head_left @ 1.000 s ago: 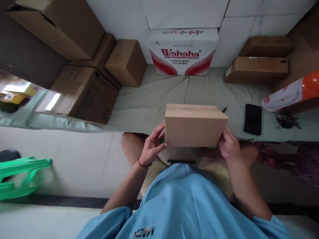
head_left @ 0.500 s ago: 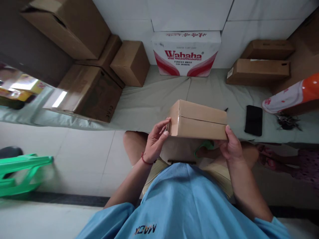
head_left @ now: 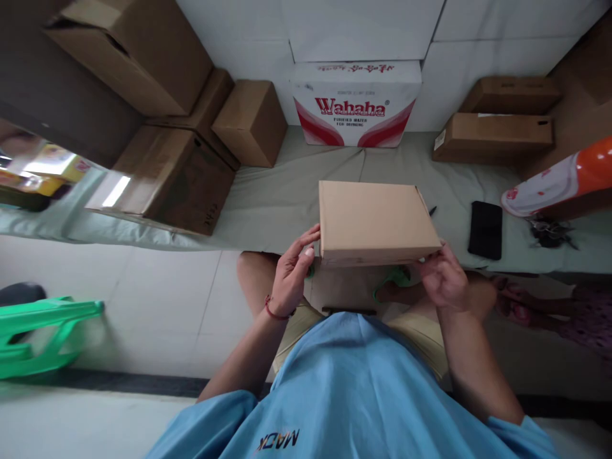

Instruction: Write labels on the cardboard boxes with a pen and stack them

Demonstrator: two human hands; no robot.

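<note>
I hold a small plain cardboard box in both hands above my knees, its broad blank face turned up towards me. My left hand presses its fingers against the box's left end, a red cord round the wrist. My right hand grips the box's lower right corner from beneath. The box hangs just over the near edge of a grey-green cloth-covered surface.
On the cloth lie a black phone, a pen tip, keys and an orange-white pack. A Wahaha carton and brown boxes stand behind. A green stool is left; another person's feet right.
The box has been rotated in my hands: its taped edge faced me before, and now its wide flat face points up. My right hand shifted under the lower right corner.
</note>
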